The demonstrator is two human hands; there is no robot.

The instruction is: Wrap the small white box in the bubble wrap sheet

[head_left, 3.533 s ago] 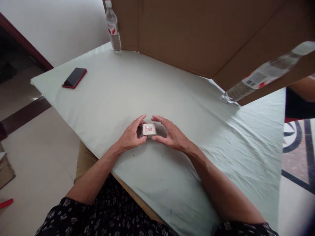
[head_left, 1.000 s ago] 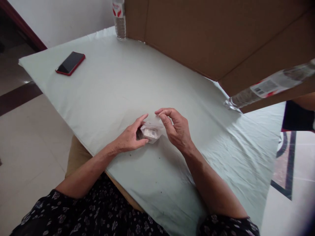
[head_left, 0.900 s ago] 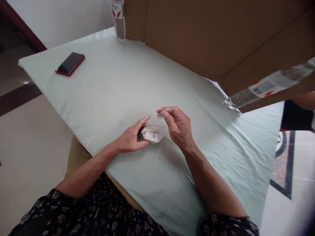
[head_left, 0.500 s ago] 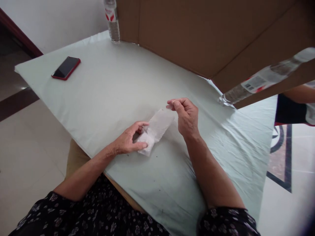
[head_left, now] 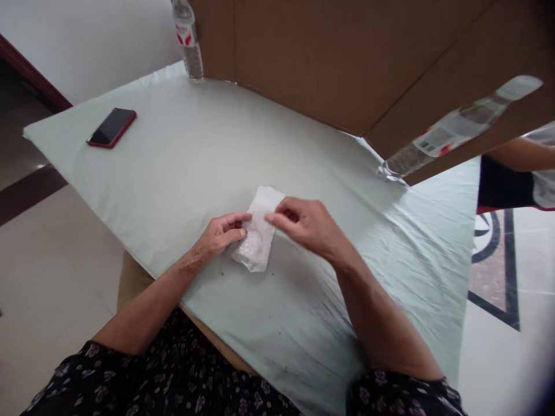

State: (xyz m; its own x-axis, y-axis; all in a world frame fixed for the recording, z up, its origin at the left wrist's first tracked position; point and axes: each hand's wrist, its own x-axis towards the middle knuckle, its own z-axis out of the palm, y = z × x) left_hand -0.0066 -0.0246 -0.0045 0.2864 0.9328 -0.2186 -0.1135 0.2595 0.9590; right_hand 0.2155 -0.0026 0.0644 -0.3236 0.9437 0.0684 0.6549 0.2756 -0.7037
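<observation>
Centrally, white wrapper (head_left: 256, 242), between left hand (head_left: 213, 238) and right hand (head_left: 313, 226).

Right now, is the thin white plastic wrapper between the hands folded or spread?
Partly spread: the wrapper looks flat at its far end, crumpled nearer.

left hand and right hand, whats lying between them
In the head view, a crinkled white wrapper lies between them. The left hand touches its left edge; the right hand is at its right edge, contact unclear.
</observation>
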